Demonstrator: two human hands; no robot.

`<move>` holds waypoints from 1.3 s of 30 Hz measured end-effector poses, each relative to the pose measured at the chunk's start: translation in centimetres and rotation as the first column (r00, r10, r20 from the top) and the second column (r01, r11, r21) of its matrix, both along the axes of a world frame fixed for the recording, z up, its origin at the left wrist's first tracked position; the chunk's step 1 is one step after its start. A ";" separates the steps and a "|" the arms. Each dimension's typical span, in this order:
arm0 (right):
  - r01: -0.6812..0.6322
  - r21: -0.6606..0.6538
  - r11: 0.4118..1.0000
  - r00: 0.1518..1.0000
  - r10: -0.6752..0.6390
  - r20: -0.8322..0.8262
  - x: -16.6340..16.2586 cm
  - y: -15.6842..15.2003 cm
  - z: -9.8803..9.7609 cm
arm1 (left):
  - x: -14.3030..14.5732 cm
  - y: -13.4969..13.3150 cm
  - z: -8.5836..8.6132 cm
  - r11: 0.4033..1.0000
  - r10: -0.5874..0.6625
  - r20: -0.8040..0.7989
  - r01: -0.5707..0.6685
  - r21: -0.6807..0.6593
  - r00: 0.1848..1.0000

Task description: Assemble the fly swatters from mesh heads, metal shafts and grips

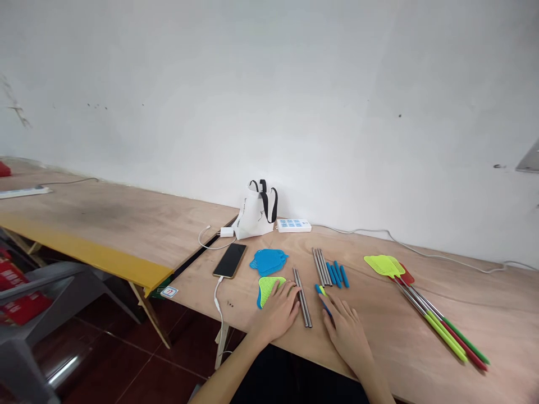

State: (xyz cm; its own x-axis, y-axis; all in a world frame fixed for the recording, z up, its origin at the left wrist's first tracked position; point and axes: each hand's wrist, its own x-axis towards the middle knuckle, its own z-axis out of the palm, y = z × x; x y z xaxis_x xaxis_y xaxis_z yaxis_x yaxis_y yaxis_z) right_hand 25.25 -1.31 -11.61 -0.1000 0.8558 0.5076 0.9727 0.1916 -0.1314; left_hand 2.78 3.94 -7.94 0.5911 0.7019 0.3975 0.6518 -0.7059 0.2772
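Observation:
My left hand (278,310) lies flat on a yellow-green mesh fly swatter head (269,286), with a blue one partly showing under it. Its fingertips reach to two metal tubes (302,298). On the right, my right hand (346,330) rests with fingers stretched over a blue handle grip (325,306) and a yellow-green one (322,290), which it partly hides. Beyond the hands are a stack of blue swatter heads (268,261), several metal tubes (321,267) side by side, and several blue grips (337,275).
Several assembled fly swatters (429,311) lie at the right. A phone (229,260) with a charging cable is at the left. A white bag (254,216) and a power strip (293,225) stand by the wall. A gap separates this table from another table (105,219).

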 end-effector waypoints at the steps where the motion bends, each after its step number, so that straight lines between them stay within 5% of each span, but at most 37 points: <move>1: -0.002 -0.005 1.000 1.000 0.002 0.006 -0.1 0.0 0.0 | 0.0 0.0 0.0 1.000 -0.002 0.002 0.002 0.000 1.000; 25: -0.242 -0.162 0.957 0.970 0.237 -0.050 -0.7 -0.7 2.2 | -0.1 -0.2 0.6 1.000 -0.020 0.008 0.020 0.002 1.000; 39: -0.211 -0.153 0.965 0.975 0.198 -0.096 -0.5 -0.3 1.3 | 0.1 -0.1 0.2 1.000 0.005 0.021 -0.005 0.002 1.000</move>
